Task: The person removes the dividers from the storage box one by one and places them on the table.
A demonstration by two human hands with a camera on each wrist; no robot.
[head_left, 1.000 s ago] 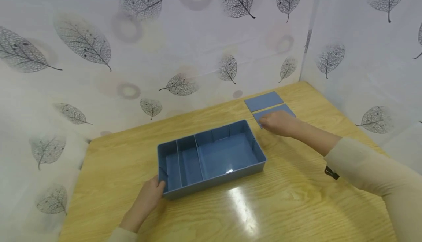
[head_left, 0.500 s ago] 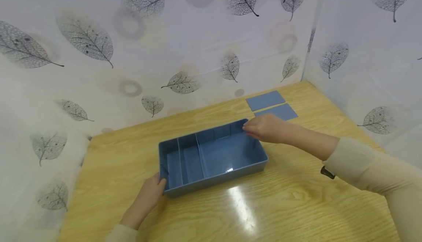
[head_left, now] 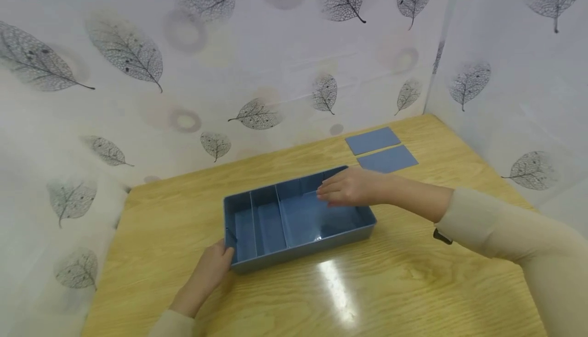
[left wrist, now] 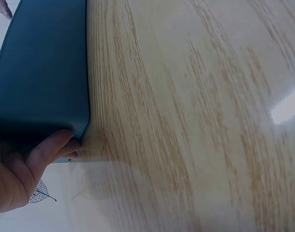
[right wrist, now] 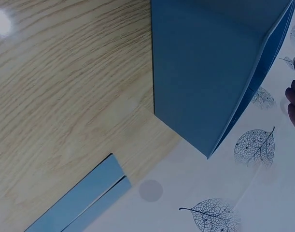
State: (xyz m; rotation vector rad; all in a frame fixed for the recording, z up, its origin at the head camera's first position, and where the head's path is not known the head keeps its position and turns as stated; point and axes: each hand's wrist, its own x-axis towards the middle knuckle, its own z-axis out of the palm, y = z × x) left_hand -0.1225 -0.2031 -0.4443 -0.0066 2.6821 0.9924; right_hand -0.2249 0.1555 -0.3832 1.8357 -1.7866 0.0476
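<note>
A blue divided storage box (head_left: 303, 247) lies on the wooden table, with two narrow compartments at its left and one large compartment at its right. My left hand (head_left: 209, 265) grips the box at its near left corner, thumb by the rim. In the left wrist view, fingers of the left hand (left wrist: 43, 152) bend round the corner of the box (left wrist: 46, 72). My right hand (head_left: 351, 188) hovers over the large compartment, fingers fairly straight and pointing left, nothing held. In the right wrist view, its fingertips (right wrist: 294, 99) show at the right edge, above the box (right wrist: 205, 63).
Two flat blue rectangular panels lie side by side at the back right of the table: a far panel (head_left: 373, 140) and a near panel (head_left: 388, 159). A leaf-patterned curtain (head_left: 275, 71) runs along the table's back and sides. Table surface (head_left: 404, 265) extends in front of the box.
My right hand has moved left, from over the near panel, across the box's right wall, to above the large compartment. Its fingers have straightened. The left hand keeps its grip on the box.
</note>
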